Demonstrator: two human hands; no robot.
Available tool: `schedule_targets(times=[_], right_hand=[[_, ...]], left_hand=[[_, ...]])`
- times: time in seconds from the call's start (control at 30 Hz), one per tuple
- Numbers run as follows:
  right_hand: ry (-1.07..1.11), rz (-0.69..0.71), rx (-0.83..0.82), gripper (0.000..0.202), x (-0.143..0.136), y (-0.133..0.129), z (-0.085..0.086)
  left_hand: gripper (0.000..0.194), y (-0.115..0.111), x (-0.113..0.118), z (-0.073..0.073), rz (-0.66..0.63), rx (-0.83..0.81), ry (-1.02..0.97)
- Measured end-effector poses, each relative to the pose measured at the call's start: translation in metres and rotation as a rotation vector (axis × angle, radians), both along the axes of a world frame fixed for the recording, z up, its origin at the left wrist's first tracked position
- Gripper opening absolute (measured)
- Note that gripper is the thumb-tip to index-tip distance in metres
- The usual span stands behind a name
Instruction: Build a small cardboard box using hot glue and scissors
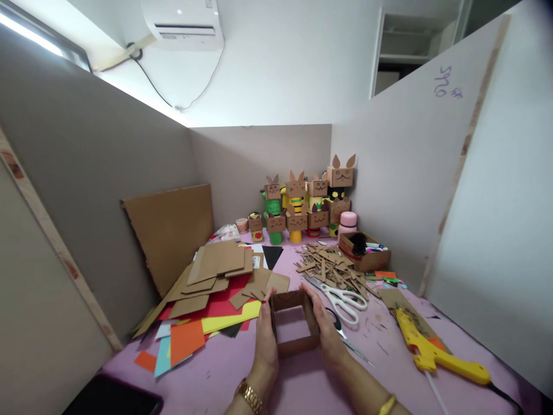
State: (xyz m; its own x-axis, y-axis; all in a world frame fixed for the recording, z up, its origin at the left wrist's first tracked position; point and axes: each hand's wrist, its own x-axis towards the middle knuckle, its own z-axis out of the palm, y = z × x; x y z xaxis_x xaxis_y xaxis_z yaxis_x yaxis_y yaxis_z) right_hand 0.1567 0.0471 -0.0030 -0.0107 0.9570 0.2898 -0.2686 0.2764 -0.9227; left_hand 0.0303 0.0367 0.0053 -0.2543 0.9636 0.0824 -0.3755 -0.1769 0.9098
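Between my hands is a square cardboard frame (298, 347), hollow, with the purple tabletop showing through its middle. My left hand (266, 337) presses along its left wall, fingers pointing away from me. Against the right wall lies my right hand (327, 331), its fingertips near the far corner. Both hands are closed on the frame from its two sides. Just beyond my right hand are white-handled scissors (345, 301) and a smaller black-handled pair of scissors (352, 346), partly hidden by that hand.
Cardboard sheets (216, 265) and coloured paper (188, 340) are piled at left. Cardboard strips (328, 265) heap behind the scissors. At right lies a yellow glue gun (449, 360); a box (367, 259) of supplies stands farther back. Cardboard animal figures (296, 222) line the back; partitions enclose the table.
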Motion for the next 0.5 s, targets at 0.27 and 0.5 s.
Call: schedule_targets(times=[0.27,0.5], right_hand=[[-0.027,-0.099,-0.155,0.055,0.011,-0.08,-0.017],[0.146,-0.015,-0.263,0.057,0.021,-0.104,-0.025]], left_hand=[[0.059,-0.069,-0.011,-0.008,-0.095,-0.127,0.15],[0.063,-0.104,0.0,-0.02,-0.094,-0.186,-0.058]])
